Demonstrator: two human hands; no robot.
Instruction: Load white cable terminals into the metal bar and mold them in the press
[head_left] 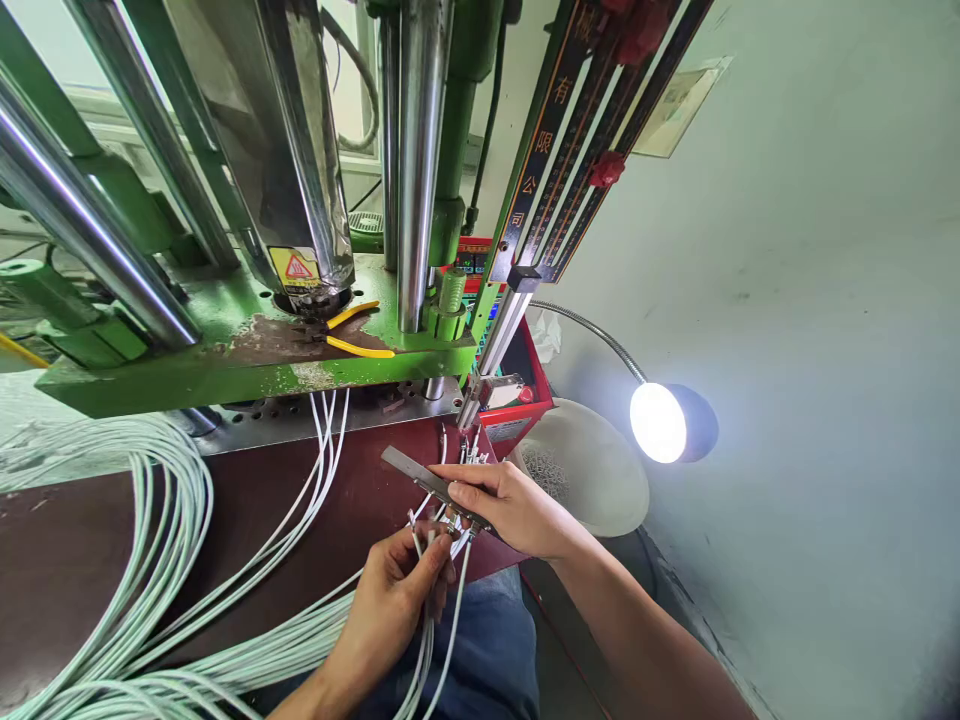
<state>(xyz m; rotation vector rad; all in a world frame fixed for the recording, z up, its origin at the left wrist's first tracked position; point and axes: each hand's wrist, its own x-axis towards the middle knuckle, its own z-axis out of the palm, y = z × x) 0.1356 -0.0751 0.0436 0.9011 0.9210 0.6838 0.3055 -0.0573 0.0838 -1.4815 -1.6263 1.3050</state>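
My left hand [401, 590] is closed around a bunch of white cables [442, 640] just below their ends, thumb pressed on top. My right hand [510, 505] pinches a flat grey metal bar [420, 476] that slants up to the left, and the cable ends sit against it. Both hands hover over the front edge of a dark red-brown worktable [360, 500], above my lap in blue jeans.
A green press machine [247, 360] with shiny steel columns stands right behind the table; yellow-handled pliers [360, 335] lie on its platen. White cable loops [150, 560] pile at left. A white bowl [592, 460] and a lit gooseneck lamp [660, 422] are at right.
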